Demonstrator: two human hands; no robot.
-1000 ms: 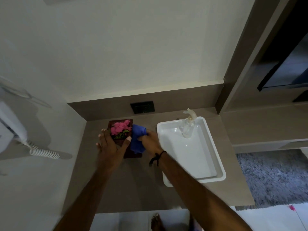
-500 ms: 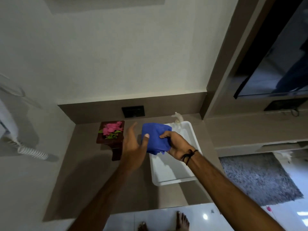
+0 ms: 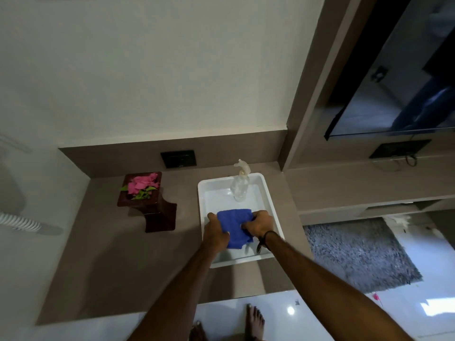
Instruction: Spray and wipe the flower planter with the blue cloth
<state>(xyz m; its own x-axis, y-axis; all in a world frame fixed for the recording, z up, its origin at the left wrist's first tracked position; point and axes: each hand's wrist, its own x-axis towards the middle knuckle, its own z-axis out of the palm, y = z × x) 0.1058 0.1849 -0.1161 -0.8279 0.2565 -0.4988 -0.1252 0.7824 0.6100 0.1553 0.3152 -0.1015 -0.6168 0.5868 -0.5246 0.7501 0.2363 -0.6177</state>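
Left fingers: curled and clamped on the left edge of the blue cloth [image 3: 235, 227]; the left hand [image 3: 216, 236] shows its back to the camera.
Right fingers: closed on the cloth's right side, the thumb tucked into the folds; the right hand [image 3: 259, 223] wears a dark cord bracelet [image 3: 264, 238] at the wrist.
Blue cloth: bunched between both hands, held over the near half of the white tray [image 3: 270, 205]; whether its lower edge touches the tray floor cannot be told.
White tray: a shallow rectangular tray on the bench [image 3: 103, 254], right of centre, its long side running away from the person.
In the tray: a clear spray bottle [image 3: 240, 187] stands upright at the far end, its pale trigger head pointing left; the rest of the tray floor is bare and glossy.
Flower planter: a dark reddish-brown planter [image 3: 152, 205] with a square top and a narrower base, on the bench left of the tray and apart from it, clear of both hands.
In the planter: pink flowers [image 3: 144, 184] with a few green leaves fill the top.
Behind: a dark wall socket plate [image 3: 178, 158] sits in the brown backsplash between planter and tray.
Left edge: a white coiled cord [image 3: 18, 221] lies against the side wall.
Right: a grey rug [image 3: 357, 254] on the floor, and a dark screen [image 3: 403, 77] above it.
Below: bare feet [image 3: 254, 321] on the glossy white floor.
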